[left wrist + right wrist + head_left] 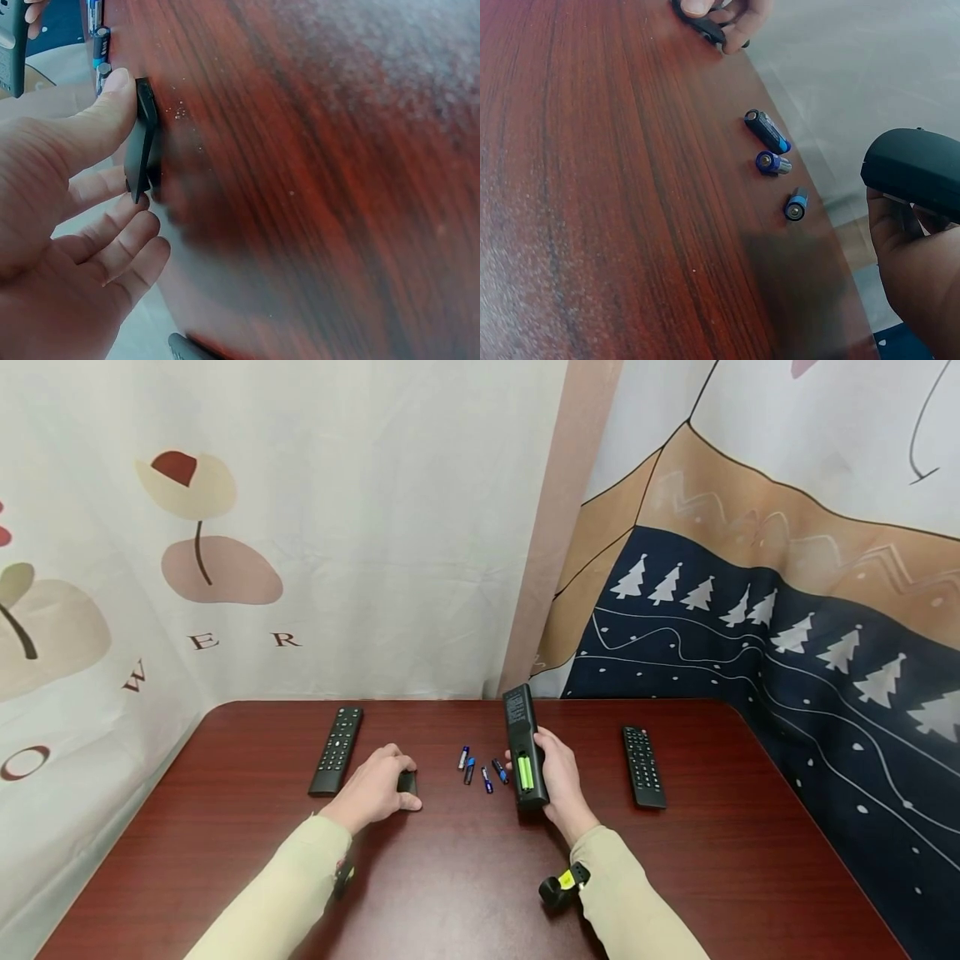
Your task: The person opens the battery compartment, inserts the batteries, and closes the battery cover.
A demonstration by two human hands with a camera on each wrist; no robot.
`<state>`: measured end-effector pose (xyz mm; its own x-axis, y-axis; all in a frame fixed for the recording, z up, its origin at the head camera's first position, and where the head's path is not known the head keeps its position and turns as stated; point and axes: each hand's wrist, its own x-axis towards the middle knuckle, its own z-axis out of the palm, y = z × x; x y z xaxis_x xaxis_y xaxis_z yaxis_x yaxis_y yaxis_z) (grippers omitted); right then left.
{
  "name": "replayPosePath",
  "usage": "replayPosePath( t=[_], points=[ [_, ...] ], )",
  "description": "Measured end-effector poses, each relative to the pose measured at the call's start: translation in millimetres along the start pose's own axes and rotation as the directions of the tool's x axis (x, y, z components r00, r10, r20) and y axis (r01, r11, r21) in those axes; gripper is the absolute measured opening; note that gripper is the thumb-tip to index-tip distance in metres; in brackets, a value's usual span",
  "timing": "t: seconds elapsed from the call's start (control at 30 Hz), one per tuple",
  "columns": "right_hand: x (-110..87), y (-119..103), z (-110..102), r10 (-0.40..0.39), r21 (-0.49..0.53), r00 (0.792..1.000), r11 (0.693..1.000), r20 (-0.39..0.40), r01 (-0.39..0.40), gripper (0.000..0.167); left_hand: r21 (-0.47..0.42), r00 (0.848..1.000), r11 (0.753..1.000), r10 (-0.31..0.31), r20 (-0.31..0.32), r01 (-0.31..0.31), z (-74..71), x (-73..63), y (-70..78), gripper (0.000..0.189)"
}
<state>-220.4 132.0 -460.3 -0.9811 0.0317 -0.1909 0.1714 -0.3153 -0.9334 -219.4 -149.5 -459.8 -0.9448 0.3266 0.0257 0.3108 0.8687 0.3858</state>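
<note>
My left hand (375, 787) pinches a thin black battery cover (407, 785) between thumb and fingertips, close over the table. In the left wrist view this cover (142, 142) is tilted on edge, with the thumb at its upper end. My right hand (562, 775) grips a black remote control (519, 720) from its right side, raised over the table with its back facing up. Its battery compartment is uncovered, and green batteries (526, 772) lie inside. Several small blue batteries (487, 780) lie on the table between the hands.
A second remote control (339, 750) lies buttons up just left of my left hand. Another remote (642, 767) lies buttons up to the right. The dark red wooden table (450, 877) ends at a pale curtain (405, 568) behind.
</note>
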Motion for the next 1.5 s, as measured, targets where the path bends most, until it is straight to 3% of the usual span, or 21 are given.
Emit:
replayPosePath(
  t=[0.6,0.83,1.5],
  points=[
    [-0.1,1.0,-1.0,0.01,-0.01,1.0,1.0,-0.001,-0.01,0.048,-0.078,0.998,0.996,0.025,-0.053,-0.029,0.6,1.1,-0.9,0.04],
    [-0.4,1.8,-1.2,0.005,-0.011,1.0,1.0,0.005,-0.005,0.048,-0.068,0.996,0.996,0.056,-0.076,-0.061,0.6,1.1,-1.2,0.034],
    [-1.2,2.5,-0.6,0.01,-0.005,1.0,1.0,0.008,-0.009,0.047,-0.154,0.988,0.979,0.121,-0.099,-0.135,-2.0,3.6,1.8,0.025]
  ],
)
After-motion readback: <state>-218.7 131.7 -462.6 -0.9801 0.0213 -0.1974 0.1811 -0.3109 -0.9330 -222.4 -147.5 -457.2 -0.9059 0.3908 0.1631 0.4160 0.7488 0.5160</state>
